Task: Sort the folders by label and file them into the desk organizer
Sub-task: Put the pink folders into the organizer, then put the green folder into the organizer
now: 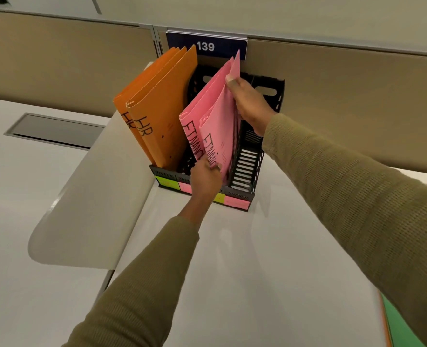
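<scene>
A black mesh desk organizer [247, 166] stands at the back of the white desk, with coloured sticky labels along its front rail. Two orange folders [162, 106] marked HR lean in its left slot. Two pink folders marked FINANCE stand in the middle slot. My right hand [251, 106] grips the top rear edge of the nearer pink folder [220, 126]. My left hand [204, 181] pinches that same folder's lower front corner. The right slot holds nothing that I can see.
A beige partition with a blue sign reading 139 [206, 46] rises behind the organizer. A curved white divider panel [92, 196] stands to the left. A grey cable hatch [52, 130] lies in the left desk. Green and orange folder edges [395, 324] show at the bottom right.
</scene>
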`<state>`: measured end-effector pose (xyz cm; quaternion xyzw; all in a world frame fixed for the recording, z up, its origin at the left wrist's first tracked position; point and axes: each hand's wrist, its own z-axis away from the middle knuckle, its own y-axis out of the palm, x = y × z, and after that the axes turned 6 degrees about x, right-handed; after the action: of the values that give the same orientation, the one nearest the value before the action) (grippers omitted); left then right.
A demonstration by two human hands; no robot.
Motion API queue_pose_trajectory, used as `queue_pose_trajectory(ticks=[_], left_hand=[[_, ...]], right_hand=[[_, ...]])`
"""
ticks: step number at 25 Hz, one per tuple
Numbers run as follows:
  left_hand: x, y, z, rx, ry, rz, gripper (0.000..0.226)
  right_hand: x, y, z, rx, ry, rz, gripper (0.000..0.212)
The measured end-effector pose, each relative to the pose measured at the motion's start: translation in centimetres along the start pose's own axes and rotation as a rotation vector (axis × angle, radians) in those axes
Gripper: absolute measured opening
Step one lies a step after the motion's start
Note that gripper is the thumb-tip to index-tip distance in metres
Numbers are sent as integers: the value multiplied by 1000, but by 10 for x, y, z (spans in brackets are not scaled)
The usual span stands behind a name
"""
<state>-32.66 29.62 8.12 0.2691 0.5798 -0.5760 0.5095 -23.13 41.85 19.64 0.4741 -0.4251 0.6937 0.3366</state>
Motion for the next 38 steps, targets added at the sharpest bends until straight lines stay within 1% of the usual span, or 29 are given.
queue_pose_trajectory(ticks=[2, 4, 6, 10, 15, 18, 20, 23, 25, 26, 28, 31, 35, 38], left_hand=[[-1, 12, -3, 32, -23, -7, 31], [-2, 22, -4, 30, -35, 17, 35], [-3, 29, -5, 16, -34, 47, 33], [-9, 37, -1, 5, -48, 149, 29], [-12, 32, -10, -48, -160, 309, 34], [-13, 31, -11, -27, -208, 283, 35], [-14, 32, 0, -67, -209, 240, 35], [-9, 40, 36, -188, -164, 211, 31], [4, 51, 63, -270, -177, 184, 36], [10, 61, 80, -266, -208, 157, 40], [27, 82, 111, -176, -265, 98, 41], [48, 128, 168, 34, -340, 61, 36], [59, 188, 232, 276, -356, -15, 36], [52, 230, 271, 457, -381, -14, 41]], right_hand=[[-5, -3, 3, 7, -8, 40, 65], [-9, -8, 7, -5, -22, 64, 65], [-9, -14, 14, -11, -36, 74, 66], [-18, -17, 44, -19, -47, 20, 71], [-63, -15, 107, -29, 34, -44, 73], [-89, -14, 149, -59, 89, -36, 72], [-104, -15, 176, -76, 107, -28, 69], [-130, -20, 216, -67, 157, 14, 69], [-154, -25, 244, -66, 201, 51, 72], [-168, -30, 261, -76, 230, 69, 73], [-196, -38, 292, -92, 289, 107, 72], [-245, -61, 352, -135, 404, 153, 72], [-305, -99, 426, -204, 519, 246, 71], [-339, -125, 466, -298, 581, 321, 72]])
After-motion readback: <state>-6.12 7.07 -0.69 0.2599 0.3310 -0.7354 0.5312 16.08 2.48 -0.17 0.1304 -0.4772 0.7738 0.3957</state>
